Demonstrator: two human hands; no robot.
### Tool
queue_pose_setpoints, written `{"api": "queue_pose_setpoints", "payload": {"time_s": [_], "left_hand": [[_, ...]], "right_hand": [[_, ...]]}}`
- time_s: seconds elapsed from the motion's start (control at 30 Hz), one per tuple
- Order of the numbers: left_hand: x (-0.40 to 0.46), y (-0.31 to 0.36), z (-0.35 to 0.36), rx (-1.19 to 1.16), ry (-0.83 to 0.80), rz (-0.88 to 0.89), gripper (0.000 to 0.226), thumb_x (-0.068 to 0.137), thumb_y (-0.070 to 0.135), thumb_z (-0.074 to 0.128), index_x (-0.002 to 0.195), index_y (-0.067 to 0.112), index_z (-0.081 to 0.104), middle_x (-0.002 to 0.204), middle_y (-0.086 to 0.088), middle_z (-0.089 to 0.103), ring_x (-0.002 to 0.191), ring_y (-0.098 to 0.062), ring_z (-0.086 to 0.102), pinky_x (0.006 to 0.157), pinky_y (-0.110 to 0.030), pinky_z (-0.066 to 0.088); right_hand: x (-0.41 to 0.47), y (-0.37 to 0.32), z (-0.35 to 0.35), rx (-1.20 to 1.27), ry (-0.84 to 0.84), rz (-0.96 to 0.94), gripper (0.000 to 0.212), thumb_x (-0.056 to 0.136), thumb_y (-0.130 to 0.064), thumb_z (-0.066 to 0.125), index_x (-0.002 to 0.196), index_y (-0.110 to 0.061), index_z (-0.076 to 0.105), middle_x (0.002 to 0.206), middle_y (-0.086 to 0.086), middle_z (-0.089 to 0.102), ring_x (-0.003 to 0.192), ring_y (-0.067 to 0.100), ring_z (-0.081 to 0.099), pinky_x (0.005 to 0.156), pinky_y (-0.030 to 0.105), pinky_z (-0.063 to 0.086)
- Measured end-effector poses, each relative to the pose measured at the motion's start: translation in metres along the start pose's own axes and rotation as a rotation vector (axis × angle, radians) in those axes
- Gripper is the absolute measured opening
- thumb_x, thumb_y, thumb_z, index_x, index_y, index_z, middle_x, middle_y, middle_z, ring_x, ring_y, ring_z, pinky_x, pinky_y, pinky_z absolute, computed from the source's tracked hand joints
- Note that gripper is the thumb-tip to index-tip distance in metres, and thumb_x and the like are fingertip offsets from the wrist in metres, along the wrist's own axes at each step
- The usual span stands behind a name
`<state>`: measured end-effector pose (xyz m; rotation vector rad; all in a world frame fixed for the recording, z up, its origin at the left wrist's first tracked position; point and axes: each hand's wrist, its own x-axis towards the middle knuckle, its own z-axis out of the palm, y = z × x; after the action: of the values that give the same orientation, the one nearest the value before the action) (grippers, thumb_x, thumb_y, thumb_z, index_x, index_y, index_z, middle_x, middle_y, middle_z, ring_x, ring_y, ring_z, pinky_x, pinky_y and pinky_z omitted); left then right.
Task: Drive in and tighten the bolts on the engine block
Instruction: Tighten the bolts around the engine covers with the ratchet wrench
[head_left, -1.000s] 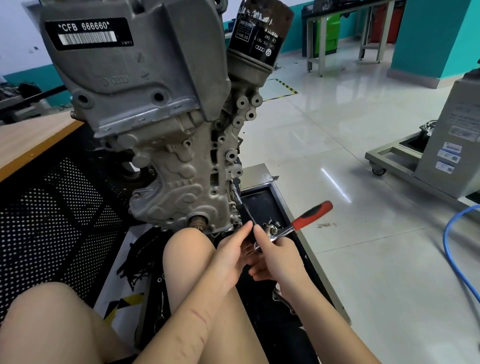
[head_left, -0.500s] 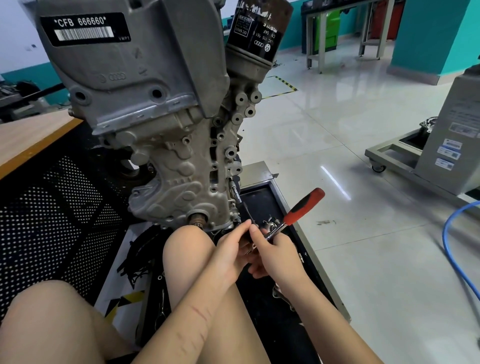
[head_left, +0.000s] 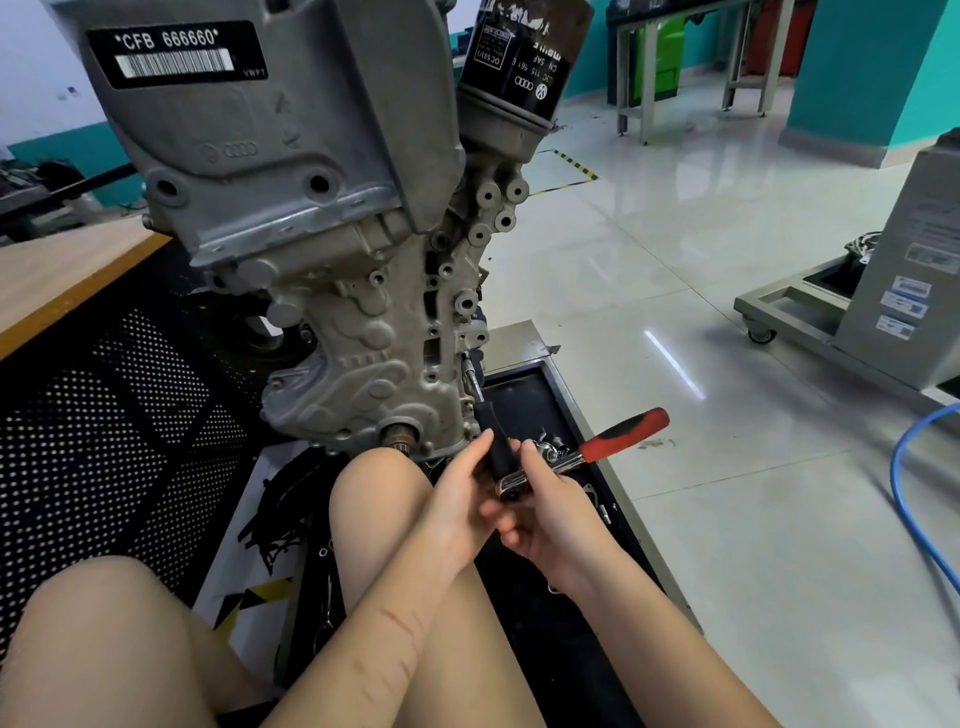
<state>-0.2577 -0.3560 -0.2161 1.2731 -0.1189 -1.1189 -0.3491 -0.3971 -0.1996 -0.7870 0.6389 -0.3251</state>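
Ratchet (head_left: 582, 457) head pinched in right hand (head_left: 545, 514); left hand (head_left: 462, 493) fingers (head_left: 480, 447) curled round black extension (head_left: 496, 441). Extension axis up-left from fingers toward engine block (head_left: 363, 332) bolt.

I am sitting low in front of the engine block (head_left: 332, 291), which is towering at twelve o'clock with its black oil filter (head_left: 524, 57) at one o'clock. My left hand (head_left: 462, 499) is pinching the black extension bar (head_left: 496, 441) that is slanting up toward the block's lower right edge. My right hand (head_left: 550, 514) is gripping the ratchet (head_left: 597, 454) at its head, its red handle pointing toward two o'clock above the black tray (head_left: 524, 400). A blue hose (head_left: 904, 499) is curving across the floor at three o'clock.
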Motion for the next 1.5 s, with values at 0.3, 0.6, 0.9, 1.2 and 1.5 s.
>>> {"api": "queue_pose_setpoints", "payload": {"time_s": [0.3,0.6,0.9,1.2,1.5], "left_hand": [[0.0002,-0.0009,0.0002,0.068,-0.041,0.011,0.040,0.069,0.054,0.053,0.065,0.016,0.066,0.031,0.001,0.030,0.022,-0.016,0.033,0.032,-0.012,0.030],[0.0073,-0.0034,0.0002,-0.095,-0.009,0.014,0.035,0.076,0.039,0.056,0.094,0.009,0.061,0.087,-0.005,0.067,0.078,-0.015,0.064,0.073,-0.024,0.049],[0.0045,-0.0037,-0.0012,0.061,-0.034,0.046,0.042,0.080,0.046,0.050,0.067,0.012,0.071,0.059,-0.003,0.064,0.042,-0.019,0.056,0.036,-0.020,0.040],[0.0026,-0.0037,0.0017,0.131,-0.016,-0.006,0.053,0.089,0.051,0.043,0.100,0.000,0.053,0.037,0.000,0.049,0.024,-0.013,0.034,0.030,-0.013,0.027],[0.0034,0.0010,-0.0002,0.046,-0.007,-0.019,0.045,0.089,0.052,0.044,0.079,0.012,0.061,0.050,0.000,0.061,0.032,-0.015,0.049,0.034,-0.015,0.033]], "right_hand": [[0.0007,-0.0004,0.0011,-0.031,0.042,-0.041,0.045,0.096,-0.044,0.040,0.075,-0.008,0.057,0.047,0.006,0.056,0.031,0.010,0.043,0.033,0.016,0.034],[0.0014,-0.0016,-0.0009,-0.916,0.223,-0.468,0.044,0.090,-0.045,0.050,0.055,-0.019,0.045,0.052,0.001,0.054,0.047,0.017,0.053,0.054,0.032,0.043],[0.0051,-0.0015,-0.0044,-0.732,0.191,-0.358,0.040,0.094,-0.025,0.045,0.058,-0.009,0.049,0.038,-0.001,0.050,0.028,0.009,0.044,0.035,0.021,0.037],[0.0058,-0.0010,0.0009,-0.209,0.136,-0.091,0.023,0.093,-0.014,0.042,0.074,-0.003,0.050,0.054,0.012,0.050,0.029,0.013,0.044,0.032,0.018,0.036],[0.0023,-0.0018,0.0025,-0.310,0.121,-0.113,0.031,0.095,-0.024,0.045,0.070,-0.007,0.048,0.048,0.008,0.052,0.030,0.014,0.047,0.033,0.019,0.040]]}}
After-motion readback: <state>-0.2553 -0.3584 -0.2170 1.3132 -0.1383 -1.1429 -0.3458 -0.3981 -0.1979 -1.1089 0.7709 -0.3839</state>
